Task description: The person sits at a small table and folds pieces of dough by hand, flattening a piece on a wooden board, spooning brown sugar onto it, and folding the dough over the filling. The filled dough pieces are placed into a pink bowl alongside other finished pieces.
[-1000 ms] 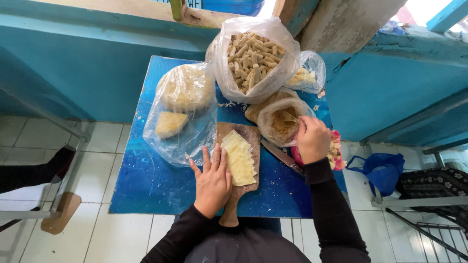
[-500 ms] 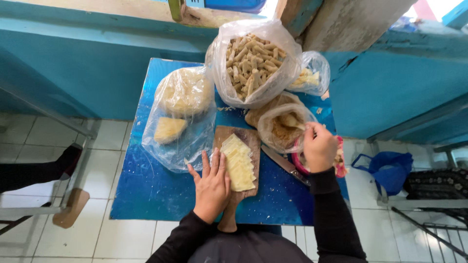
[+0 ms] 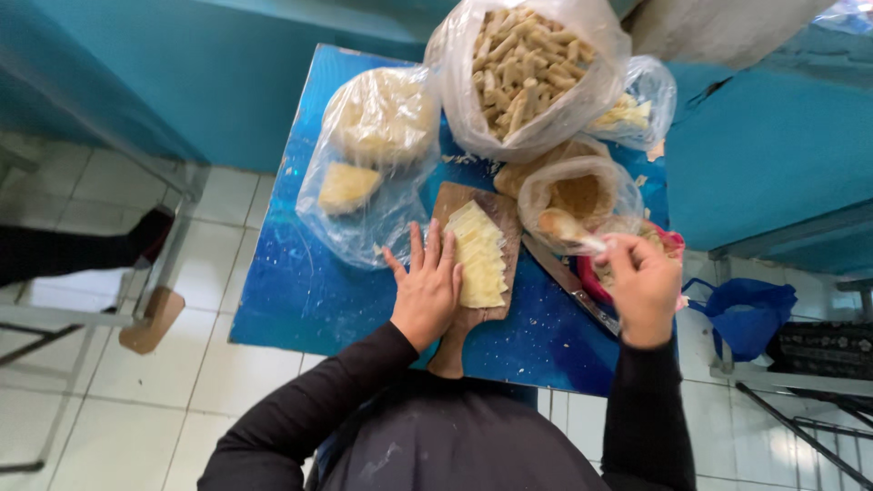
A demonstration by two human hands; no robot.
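Mid-frame, the left hand [image 3: 426, 289] lies spread flat beside pale dough sheets [image 3: 480, 255] on a wooden board [image 3: 455, 341]. At right, the right hand [image 3: 642, 287] pinches a spoon [image 3: 566, 227].

Left hand [image 3: 427, 291] flat, fingers spread, on wooden cutting board [image 3: 473, 273] beside stack of pale dough sheets [image 3: 480, 255]; board on blue table [image 3: 309, 291]. Right hand [image 3: 644, 286] raised over red bowl [image 3: 673, 244], pinching spoon [image 3: 568, 227] loaded with filling, near open bag of filling [image 3: 582, 186]. Knife [image 3: 568, 282] lying between board and bowl; large bag of rolled pieces [image 3: 523, 68] and bag of dough [image 3: 377, 145] at far side of table.
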